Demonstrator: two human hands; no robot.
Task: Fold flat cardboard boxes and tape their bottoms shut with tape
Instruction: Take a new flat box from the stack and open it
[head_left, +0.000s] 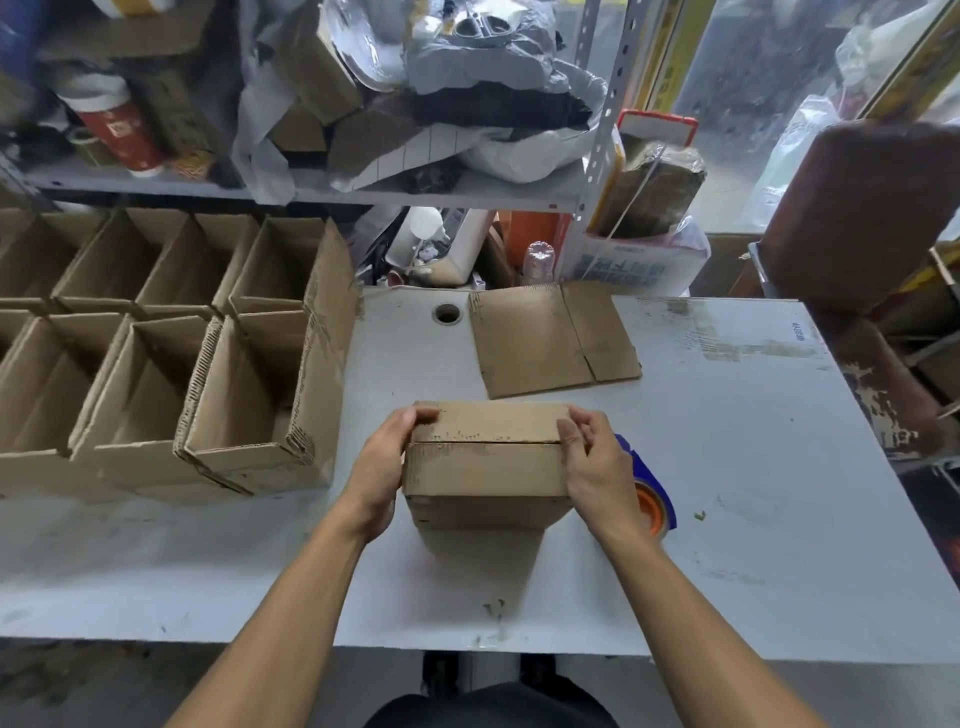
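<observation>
A small cardboard box stands on the grey table in front of me, its two flaps folded together on top with a seam between them. My left hand grips the box's left side, fingers curled over the far flap. My right hand holds the right side, thumb on the seam's end. A tape dispenser with a blue frame and orange core lies just right of the box, partly hidden behind my right hand. A flat unfolded box lies farther back on the table.
Several open folded boxes stand in rows on the left. A round cable hole sits near the table's back edge. Cluttered shelves rise behind. A brown chair back stands at the right.
</observation>
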